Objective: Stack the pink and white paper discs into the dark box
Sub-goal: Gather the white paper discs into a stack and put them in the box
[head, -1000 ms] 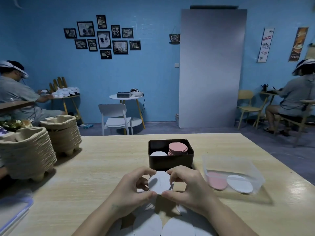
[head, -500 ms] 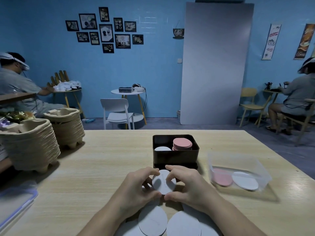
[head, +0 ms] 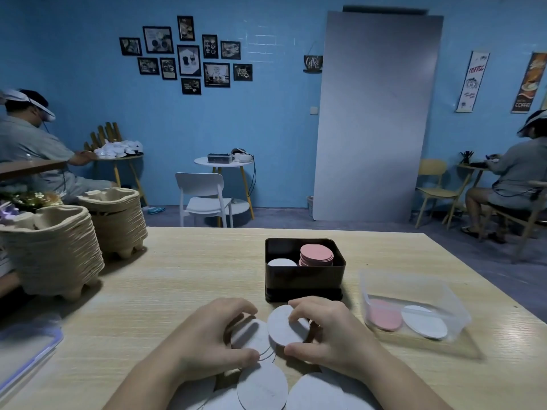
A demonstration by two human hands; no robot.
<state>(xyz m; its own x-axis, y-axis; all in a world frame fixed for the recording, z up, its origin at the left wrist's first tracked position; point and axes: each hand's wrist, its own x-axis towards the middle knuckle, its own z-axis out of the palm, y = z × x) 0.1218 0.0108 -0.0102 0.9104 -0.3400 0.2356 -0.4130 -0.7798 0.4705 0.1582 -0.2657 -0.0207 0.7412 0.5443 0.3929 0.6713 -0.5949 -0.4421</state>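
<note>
— R grip (head: 328, 335) pinching a white disc (head: 285, 327); L grip (head: 207, 341) curled round a lower disc (head: 251, 335), both near the dark box (head: 305, 279).
— What's in the box?
— Pink stack (head: 316, 255), white stack (head: 281, 262) beside it. Clear tub (head: 414, 284) on tabletop (head: 177, 276): loose pink disc (head: 384, 315), loose white disc (head: 424, 321).

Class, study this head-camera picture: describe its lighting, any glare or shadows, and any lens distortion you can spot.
Head view: dim, bluish light; pale glare on the table at the right; soft shadows beside the tray stacks; wide-angle stretch leaves the grey panel looking tilted; the white disc in the right hand is sharp.
</note>
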